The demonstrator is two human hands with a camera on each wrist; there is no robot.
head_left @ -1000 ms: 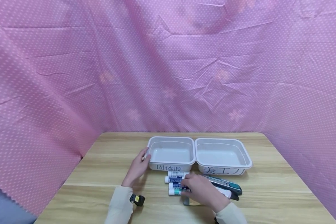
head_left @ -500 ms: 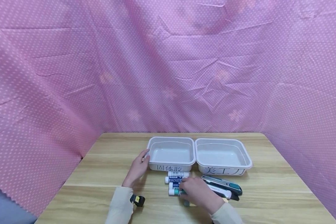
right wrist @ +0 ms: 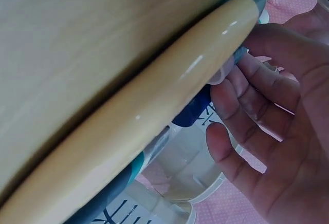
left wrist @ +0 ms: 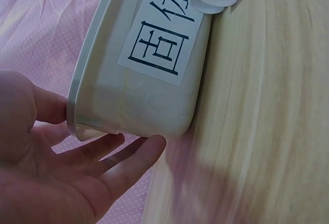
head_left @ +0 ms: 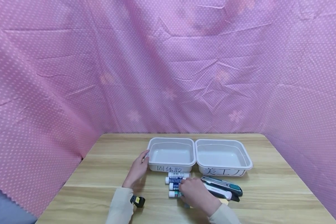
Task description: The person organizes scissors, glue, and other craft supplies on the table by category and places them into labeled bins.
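Observation:
In the head view my left hand (head_left: 137, 169) touches the left end of the left white box (head_left: 172, 167). The left wrist view shows its thumb at the rim and its fingers fairly straight against the side. My right hand (head_left: 196, 193) is over a row of several glue sticks, its fingers bent. It pinches the nearest glue stick (head_left: 173, 194), which has a white cap and green label; the fingers partly hide it. Close beside the right hand lies a slim, glossy yellow object with a grey tip (right wrist: 190, 75). Behind that hand are dark-and-teal utility knives (head_left: 226, 184).
A second white box (head_left: 224, 170), also with a written label, stands right against the left one. Both insides are bare. Other glue sticks (head_left: 175, 180) lie in front of the left box. A pink dotted cloth (head_left: 168, 77) surrounds the wooden table (head_left: 100, 177).
My right hand has shifted slightly left over the glue sticks, uncovering more of the white-handled knife beside it. The left hand stays at the box.

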